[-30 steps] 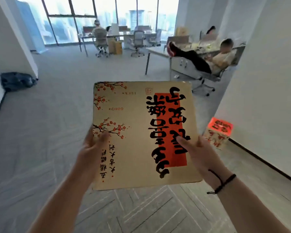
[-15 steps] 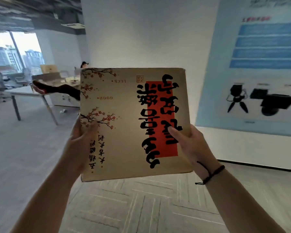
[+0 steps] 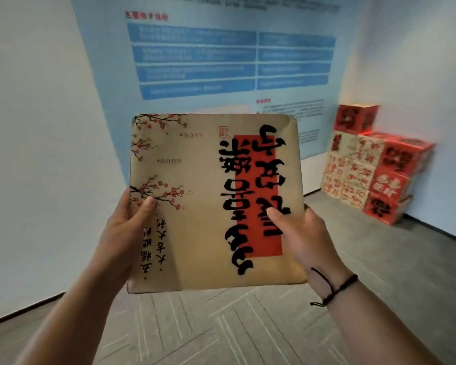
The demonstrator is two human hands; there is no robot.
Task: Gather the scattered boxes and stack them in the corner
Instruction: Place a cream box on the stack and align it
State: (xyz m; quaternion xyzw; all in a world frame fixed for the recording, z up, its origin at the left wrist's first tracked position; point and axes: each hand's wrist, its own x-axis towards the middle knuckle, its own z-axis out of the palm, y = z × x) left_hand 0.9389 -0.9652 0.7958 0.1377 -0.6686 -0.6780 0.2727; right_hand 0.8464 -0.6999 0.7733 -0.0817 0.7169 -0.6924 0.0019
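Observation:
I carry a tan cardboard box (image 3: 195, 206) printed with plum blossoms, a red panel and black calligraphy, held up in front of me at chest height. My left hand (image 3: 124, 230) grips its left edge with the thumb lying on top. My right hand (image 3: 303, 233) grips the right edge, thumb over the red panel, and a black cord sits round that wrist. A stack of red and cream boxes (image 3: 374, 167) stands in the corner at the right, several high, with one red box on top.
A large blue poster (image 3: 221, 56) covers the wall ahead. A white wall (image 3: 37, 154) runs along the left and another white wall closes the corner on the right. Grey herringbone carpet (image 3: 221, 330) lies between me and the stack.
The view has swung right, away from the desks and seated people toward the poster wall. The corner stack has come into sight. Both hands keep the same hold on the box.

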